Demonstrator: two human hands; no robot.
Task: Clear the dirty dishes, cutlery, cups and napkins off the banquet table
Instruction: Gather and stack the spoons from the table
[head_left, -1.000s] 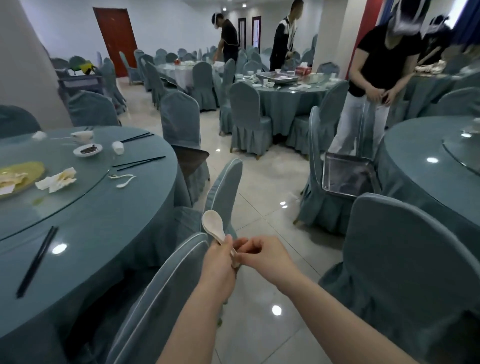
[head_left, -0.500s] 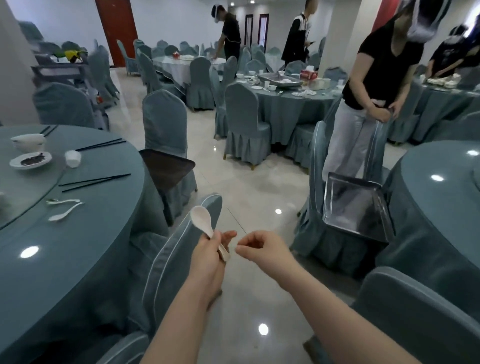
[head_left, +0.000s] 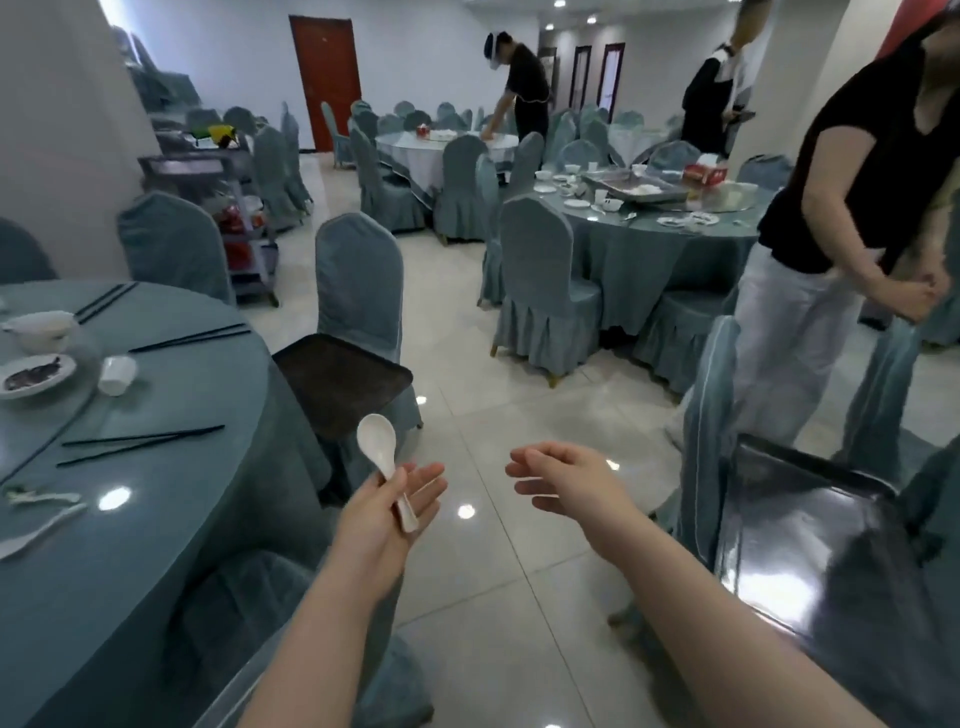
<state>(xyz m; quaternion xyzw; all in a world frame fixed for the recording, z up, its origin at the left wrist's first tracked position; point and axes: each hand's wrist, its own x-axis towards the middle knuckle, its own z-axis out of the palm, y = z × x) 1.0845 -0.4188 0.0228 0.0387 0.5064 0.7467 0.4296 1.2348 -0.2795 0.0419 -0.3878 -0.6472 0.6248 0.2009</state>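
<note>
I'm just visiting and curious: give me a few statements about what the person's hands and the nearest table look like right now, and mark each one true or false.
1. The left hand holds a white spoon. True.
2. The right hand grips a cup. False: it holds nothing, and its fingers are loosely extended.
3. A small white cup lies on the near table beside a saucer with dark residue. True.
4. The dark tray on the chair by that table is piled with plates. False: nothing shows on it.
5. Black chopsticks still lie on the near table. True.
</note>
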